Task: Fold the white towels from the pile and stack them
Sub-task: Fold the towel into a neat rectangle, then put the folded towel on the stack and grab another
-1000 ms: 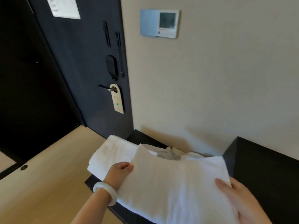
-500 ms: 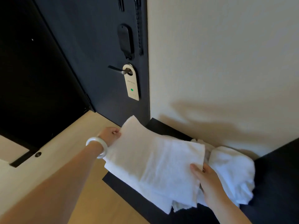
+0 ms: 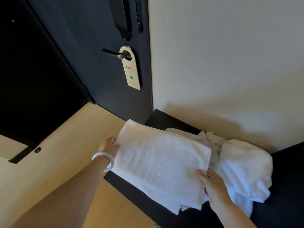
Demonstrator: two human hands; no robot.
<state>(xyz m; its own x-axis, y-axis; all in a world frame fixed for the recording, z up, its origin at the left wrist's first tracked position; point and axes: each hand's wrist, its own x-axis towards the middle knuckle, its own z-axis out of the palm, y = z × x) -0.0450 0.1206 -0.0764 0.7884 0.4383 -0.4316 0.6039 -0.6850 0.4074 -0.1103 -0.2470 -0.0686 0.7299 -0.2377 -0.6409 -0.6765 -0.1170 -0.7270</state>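
White folded towel (image 3: 161, 163) pinched by left hand (image 3: 109, 146), right hand (image 3: 213, 186), hanger (image 3: 130, 69) reading 请即打扫

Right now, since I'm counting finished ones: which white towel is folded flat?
The folded towel gripped by the left hand and right hand at its edges, flat and squared; the pile to its right is crumpled.

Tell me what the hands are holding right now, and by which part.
The folded white towel: the left hand has its grip on the left edge, the right hand on the right edge.
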